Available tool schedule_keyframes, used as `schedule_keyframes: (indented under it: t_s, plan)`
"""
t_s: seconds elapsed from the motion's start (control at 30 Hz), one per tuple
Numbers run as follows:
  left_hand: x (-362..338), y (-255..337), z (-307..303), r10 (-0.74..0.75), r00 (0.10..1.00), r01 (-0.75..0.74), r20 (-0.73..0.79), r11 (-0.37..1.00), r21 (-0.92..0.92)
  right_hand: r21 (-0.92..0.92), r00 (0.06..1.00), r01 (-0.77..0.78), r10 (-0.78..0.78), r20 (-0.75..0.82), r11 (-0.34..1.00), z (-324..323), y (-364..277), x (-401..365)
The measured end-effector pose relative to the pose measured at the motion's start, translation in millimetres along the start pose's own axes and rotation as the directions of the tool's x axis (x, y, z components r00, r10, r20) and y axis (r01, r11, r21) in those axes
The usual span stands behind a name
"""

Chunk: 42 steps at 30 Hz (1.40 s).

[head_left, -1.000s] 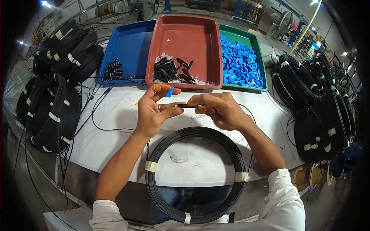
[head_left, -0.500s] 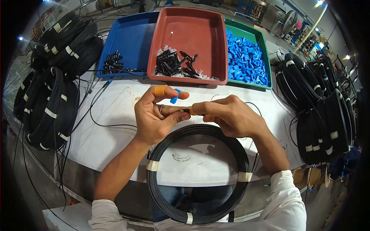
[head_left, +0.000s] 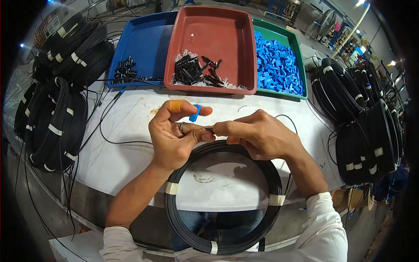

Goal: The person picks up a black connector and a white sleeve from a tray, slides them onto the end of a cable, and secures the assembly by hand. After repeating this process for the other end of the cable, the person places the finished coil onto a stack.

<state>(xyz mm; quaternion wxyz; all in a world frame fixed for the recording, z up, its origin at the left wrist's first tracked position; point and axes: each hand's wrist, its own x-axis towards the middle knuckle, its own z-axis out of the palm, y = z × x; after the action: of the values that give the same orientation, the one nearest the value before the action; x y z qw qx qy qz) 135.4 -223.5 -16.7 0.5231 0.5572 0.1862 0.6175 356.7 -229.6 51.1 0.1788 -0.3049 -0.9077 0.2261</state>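
Note:
My left hand (head_left: 174,135) is closed, with a small blue plastic clip (head_left: 195,113) held between its upper fingers. Its thumb and a lower finger pinch a small dark connector piece (head_left: 210,129), mostly covered by fingertips. My right hand (head_left: 262,135) meets it there, thumb and forefinger pressed on the same piece. Orange tape wraps a left finger. Below both hands lies a coil of black cable (head_left: 171,207) bound with white tape, overhanging the table's front edge.
Behind my hands stand a blue tray (head_left: 144,37) with black parts, a red tray (head_left: 214,37) with black and whitish pieces, and a green tray (head_left: 301,65) of blue clips. Taped cable coils flank the white table (head_left: 126,168) at left (head_left: 59,118) and right (head_left: 366,144).
Both hands stay together, with the left shifted slightly left and down. My right fingers now cover more of the dark piece. The blue clip remains between the left fingers.

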Motion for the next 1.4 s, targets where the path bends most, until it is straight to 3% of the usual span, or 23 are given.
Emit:
schedule_keyframes:
  t_s: [0.1,0.13,0.17,0.2,0.27,0.33,0.47,0.53,0.63,0.67,0.73,0.87,0.97,1.03,1.4]
  plan:
    - [4,-2,2,0.006,1.000,-0.005,0.011,1.000,-0.023,-0.014,1.000,-0.007,0.007,-0.028,1.000,-3,1,1]
    - [5,-3,-3,0.015,0.997,-0.015,0.074,1.000,-0.007,0.015,0.991,-0.039,0.040,-0.128,0.999,-2,4,2]
    - [7,-6,-9,0.113,0.982,-0.121,0.148,0.992,0.043,0.050,0.971,-0.066,0.075,-0.226,0.997,1,9,3]
    - [11,-7,-15,0.105,0.984,-0.111,0.146,0.993,0.037,-0.050,0.964,0.001,-0.014,-0.264,0.999,2,17,4]
    - [15,-6,-27,0.105,0.984,-0.110,0.142,0.993,0.033,-0.126,0.964,0.025,-0.058,-0.259,0.992,-1,24,1]
    - [18,-2,-35,0.029,0.987,-0.077,0.156,0.949,0.307,-0.203,0.946,0.068,-0.128,-0.297,0.977,-2,24,1]
    - [20,3,-25,-0.036,0.998,0.025,0.058,0.982,0.187,-0.220,0.928,0.072,-0.146,-0.343,0.973,-5,20,1]
    - [19,2,-24,-0.031,0.994,-0.003,0.105,0.950,0.313,-0.150,0.922,0.041,-0.095,-0.376,0.988,-6,18,1]
    - [16,-5,-25,0.017,0.994,-0.053,0.110,0.943,0.329,-0.153,0.905,0.072,-0.129,-0.405,0.986,1,28,2]
    - [17,-8,-24,0.015,0.994,-0.052,0.113,0.943,0.330,-0.152,0.904,0.071,-0.128,-0.408,0.986,1,27,2]
    - [17,-12,-22,0.212,0.972,-0.234,0.100,0.891,0.388,-0.155,0.923,0.046,-0.102,-0.371,0.987,1,25,3]
    - [17,-5,-21,0.216,0.964,-0.265,0.158,0.850,0.455,-0.182,0.914,0.058,-0.125,-0.386,0.982,3,25,3]
    - [14,-7,-21,0.136,0.989,-0.149,0.061,0.913,0.380,-0.182,0.909,0.056,-0.126,-0.396,0.982,3,26,4]
    - [15,-5,-21,0.173,0.972,-0.226,0.159,0.879,0.420,-0.186,0.911,0.063,-0.133,-0.391,0.981,5,26,5]
    - [14,-8,-20,0.236,0.965,-0.261,0.114,0.889,0.375,-0.154,0.911,0.060,-0.117,-0.396,0.986,8,29,5]
